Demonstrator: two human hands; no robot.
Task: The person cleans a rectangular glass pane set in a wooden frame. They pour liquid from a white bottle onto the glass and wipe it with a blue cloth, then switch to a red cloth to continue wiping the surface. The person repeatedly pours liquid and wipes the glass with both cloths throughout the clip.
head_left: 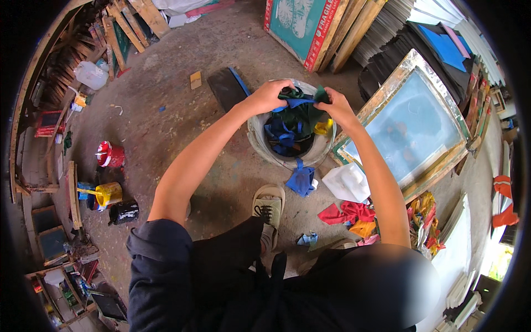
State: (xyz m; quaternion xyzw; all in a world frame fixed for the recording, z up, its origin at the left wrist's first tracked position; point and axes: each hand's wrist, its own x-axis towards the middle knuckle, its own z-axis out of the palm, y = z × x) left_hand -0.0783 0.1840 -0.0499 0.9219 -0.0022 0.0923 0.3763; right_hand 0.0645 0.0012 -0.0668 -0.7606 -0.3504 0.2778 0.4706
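Observation:
My left hand (pixel 267 97) and my right hand (pixel 338 109) reach out over a round whitish bucket (pixel 256 138) on the floor. Between them hangs a dark green cloth (pixel 299 115) with a blue strip along its top. The fingers of each hand are closed on one upper end of it. Blue rags (pixel 278 134) and a yellow rag (pixel 323 127) show inside the bucket, below and beside the cloth. The cloth's lower end merges with the dark heap, so I cannot tell where it stops. Against the bucket's near side lies a blue cloth (pixel 301 178).
A white plastic jug (pixel 347 183) and a red rag (pixel 345 213) lie near my right arm. Beyond that arm leans a large screen frame (pixel 409 127). A dark flat panel (pixel 225 88) lies left of the bucket. Paint pots, a red one (pixel 112 154) among them, stand at the left.

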